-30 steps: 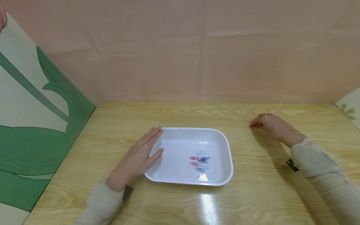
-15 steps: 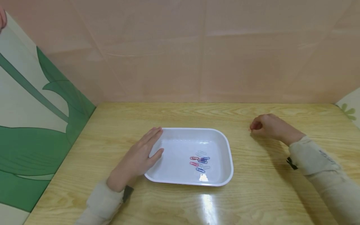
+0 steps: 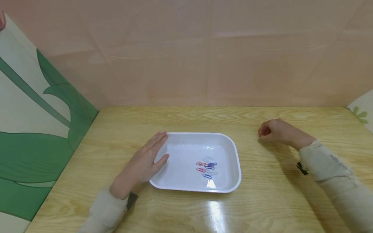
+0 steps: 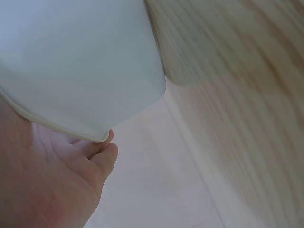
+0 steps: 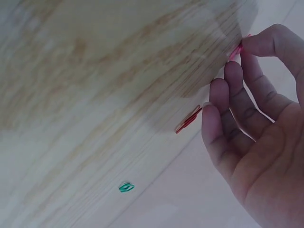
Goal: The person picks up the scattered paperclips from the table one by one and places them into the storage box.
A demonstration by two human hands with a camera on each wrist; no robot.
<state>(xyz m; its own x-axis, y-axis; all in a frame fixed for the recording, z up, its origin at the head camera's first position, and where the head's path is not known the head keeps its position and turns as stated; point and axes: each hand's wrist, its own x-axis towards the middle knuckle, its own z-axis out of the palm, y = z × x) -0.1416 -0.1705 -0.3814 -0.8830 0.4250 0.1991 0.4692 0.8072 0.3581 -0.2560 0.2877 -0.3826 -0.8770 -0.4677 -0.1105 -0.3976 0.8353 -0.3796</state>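
My left hand rests against the left rim of a white tray, fingers straight along the edge and thumb reaching over the inside. Several paper clips, red, pink, blue and pale, lie in the tray's right half. To the right of the tray, my right hand pinches a pink paper clip between thumb and index finger, close over the table. In the right wrist view a red paper clip lies by the other fingertips, and a green paper clip lies farther off. The hand hides both in the head view.
The wooden table ends at a wall with a pinkish covering behind. A panel with green leaf shapes borders it at the left, and a pale panel with a flower at the right.
My right fingertips have shifted slightly toward the near side, thumb and index bending into a rounder pinch; the clip at their tips showed half a second ago. My left hand and the tray have stayed put.
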